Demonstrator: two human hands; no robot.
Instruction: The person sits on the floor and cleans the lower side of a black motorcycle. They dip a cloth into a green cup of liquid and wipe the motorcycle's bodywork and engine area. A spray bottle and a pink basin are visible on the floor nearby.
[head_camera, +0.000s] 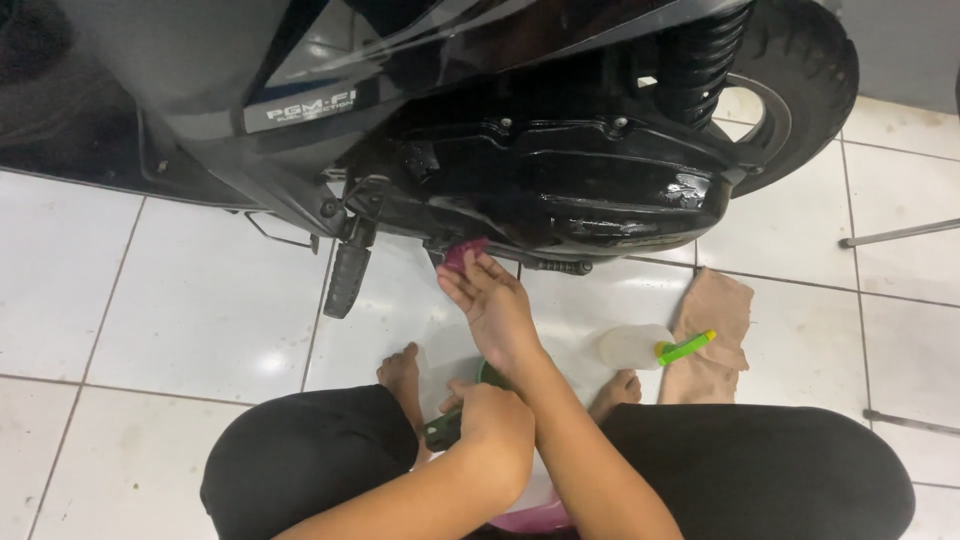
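both hands worked close to the body: the left hand (497, 428) was curled tight around a dark green container (447, 428) held low between the knees, seemingly to keep it steady and within reach, while the right hand (493, 300) stretched forward, fingers pinching a small pink cloth (464, 251) against the underside of the scooter's engine cover (560, 190), apparently wiping its lower edge. the person squatted on white floor tiles (150, 320) with bare feet tucked under, and a pink basin (530, 515) peeked out beneath the forearms, mostly hidden. just to the right lay a cloudy white plastic bottle (632, 346) on its side with a bright green nozzle (686, 347), its tip resting on a crumpled tan rag (712, 335), both kept within arm's reach. farther off, a ribbed black footpeg (345, 280) hung down from the frame. beyond that, a pale rectangular label (310, 108) sat on the black side panel, and the rear tyre (800, 85) and coiled shock spring (700, 60) rose at the back.
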